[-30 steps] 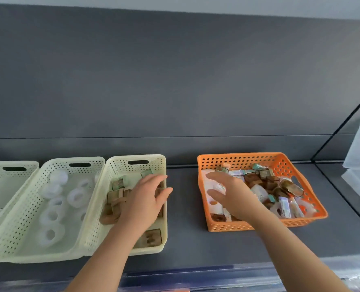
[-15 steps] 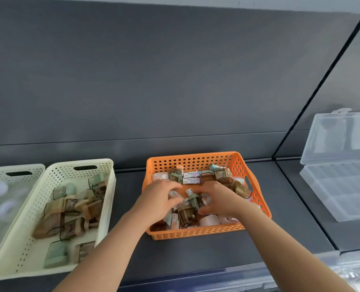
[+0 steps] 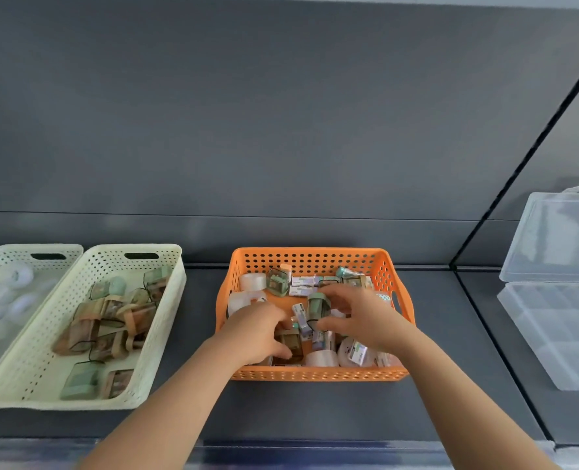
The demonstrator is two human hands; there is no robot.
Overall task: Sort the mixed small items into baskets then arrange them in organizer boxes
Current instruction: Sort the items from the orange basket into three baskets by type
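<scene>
where: orange basket [image 3: 315,374], lower centre of frame, holds the mixed items [image 3: 354,354] | right hand [image 3: 366,318] pinches 1 green case [image 3: 318,305] | left hand [image 3: 257,334] curls into the pile, cannot tell its hold | case likely light, hard, slick; take its flat sides

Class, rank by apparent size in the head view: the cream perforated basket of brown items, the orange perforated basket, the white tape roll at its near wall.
1. Cream perforated basket, only narrowly.
2. Orange perforated basket.
3. White tape roll.
</scene>
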